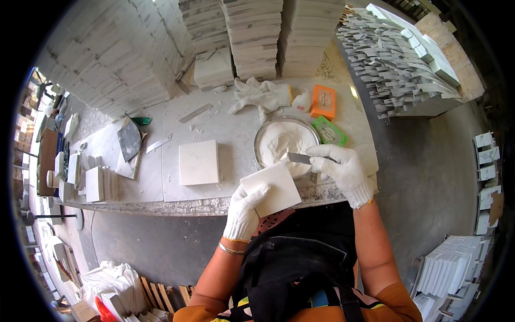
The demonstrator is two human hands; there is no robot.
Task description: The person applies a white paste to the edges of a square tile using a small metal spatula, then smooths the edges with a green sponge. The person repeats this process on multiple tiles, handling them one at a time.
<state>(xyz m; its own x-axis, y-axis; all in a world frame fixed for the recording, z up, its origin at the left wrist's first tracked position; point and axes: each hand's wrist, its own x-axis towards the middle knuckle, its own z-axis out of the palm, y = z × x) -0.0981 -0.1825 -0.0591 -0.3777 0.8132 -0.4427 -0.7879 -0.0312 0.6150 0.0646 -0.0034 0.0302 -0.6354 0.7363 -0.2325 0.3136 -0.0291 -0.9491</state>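
My left hand, in a white knit glove, grips a square white tile by its lower left side, tilted at the table's front edge. A putty knife is held in my gloved right hand. Its metal blade points left, over the near part of a round metal bowl. Soft white powder or paste fills that bowl; which of the two I cannot tell. Left of the held tile, a short stack of square white tiles rests on the table.
Behind the bowl lie spare white gloves, an orange box and a green box. Tall stacks of marble tiles line the table's back. Loose metal strips, a dark stone piece and upright tiles are at left.
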